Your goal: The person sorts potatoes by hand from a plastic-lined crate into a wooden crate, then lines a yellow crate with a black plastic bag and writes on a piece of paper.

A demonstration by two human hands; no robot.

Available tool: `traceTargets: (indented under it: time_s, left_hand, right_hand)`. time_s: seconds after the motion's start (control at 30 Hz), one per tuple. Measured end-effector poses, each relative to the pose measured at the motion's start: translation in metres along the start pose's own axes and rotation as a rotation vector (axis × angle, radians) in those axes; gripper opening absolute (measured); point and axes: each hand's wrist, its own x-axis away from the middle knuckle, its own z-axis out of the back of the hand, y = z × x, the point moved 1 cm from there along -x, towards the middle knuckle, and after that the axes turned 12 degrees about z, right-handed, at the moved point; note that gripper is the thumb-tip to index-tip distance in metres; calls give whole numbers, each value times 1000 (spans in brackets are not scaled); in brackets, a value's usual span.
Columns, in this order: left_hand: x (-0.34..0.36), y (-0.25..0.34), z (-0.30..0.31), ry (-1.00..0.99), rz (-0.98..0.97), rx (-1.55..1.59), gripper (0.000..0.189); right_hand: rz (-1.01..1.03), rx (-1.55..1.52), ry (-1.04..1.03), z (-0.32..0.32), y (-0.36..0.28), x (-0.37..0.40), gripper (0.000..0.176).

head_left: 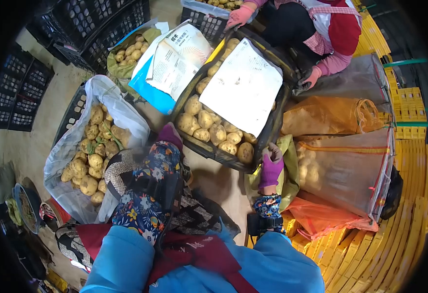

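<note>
And here is the crate (214,155), filled with potatoes (218,134), square between two people, a white sheet (248,80) laid over much of its load. It lies just ahead of the wearer and turned askew: the near edge slants, its right end closer to the wearer's body than its left. The long axis is hard to call, the sides looking nearly equal, but it seems to run away toward the co-worker (338,27). Look at the hands! The purple-gloved left hand (170,134) is by the crate's near left corner, its fingers partly hidden, so whether it grips cannot be told. The right hand (272,163) is at the crate's near right corner, fingers curled in close to the rim; a firm hold cannot be confirmed. Each is about as near as the other. Across the crate, the co-worker has one pink glove (239,17) at the far left corner and another (311,78) beside the right edge. Room? Left of the crate, a strip of floor separates it from a lined basket (131,117) of potatoes; paper sacks (177,61) crowd its far left side. To its right, an orange net bag (321,117) and an olive bag (289,168) press close. The more open floor (219,183) is on the crate's near side.
</note>
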Motion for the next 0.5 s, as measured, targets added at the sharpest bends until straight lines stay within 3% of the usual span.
traceTargets:
  time_s: [0.2,0.27,0.37,0.4,0.43,0.47,0.5]
  left_hand:
    - [1,0,-29,12,-25,-31,22]
    - [8,9,-45,-29,-62,-77,19]
    - [36,36,-69,-215,-80,-137,19]
    - [40,43,-76,-294,-79,-155,20]
    - [13,28,-73,-89,-399,-157,14]
    - [1,19,-63,76,-383,-133,15]
    - [-4,15,-55,248,-368,-106,17]
  right_hand:
    - [77,124,-261,-48,4,9,46]
    - [522,649,-460,-72,-2,24,68]
    - [484,1026,-783,-109,-15,52,84]
    - [506,1100,-786,-112,-6,61,86]
    - [533,1173,-789,-111,14,70,88]
    - [561,1246,-793,-109,33,74,90]
    - [710,1209,-646,-106,50,73,67]
